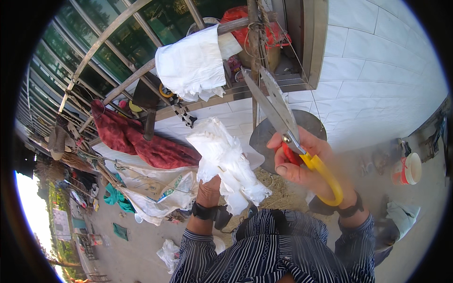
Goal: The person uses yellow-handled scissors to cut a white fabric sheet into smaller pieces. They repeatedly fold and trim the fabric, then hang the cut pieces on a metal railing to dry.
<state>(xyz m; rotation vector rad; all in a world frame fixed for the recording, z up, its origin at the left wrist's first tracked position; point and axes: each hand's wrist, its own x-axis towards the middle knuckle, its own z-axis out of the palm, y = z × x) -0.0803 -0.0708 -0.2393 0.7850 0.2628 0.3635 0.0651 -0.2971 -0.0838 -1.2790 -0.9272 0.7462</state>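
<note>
Crumpled white sheet material [226,159], torn along its edges, is gripped by my left hand [211,187], whose fingers are mostly hidden beneath it. My right hand [306,155] holds large scissors [279,113] with one yellow and one red handle. Their metal blades are slightly apart and point up, away from me, with nothing between them. Another white sheet [191,63], ragged at its lower edge, hangs over a wooden pole in front of the window bars, beyond my left hand.
A dark red cloth [141,138] and a white woven sack [155,184] hang at the left. A cleaver [147,95] hangs by the bars. Behind the scissors is a round dark surface [262,138]. A white bucket [411,169] stands at the right by the tiled wall [368,70].
</note>
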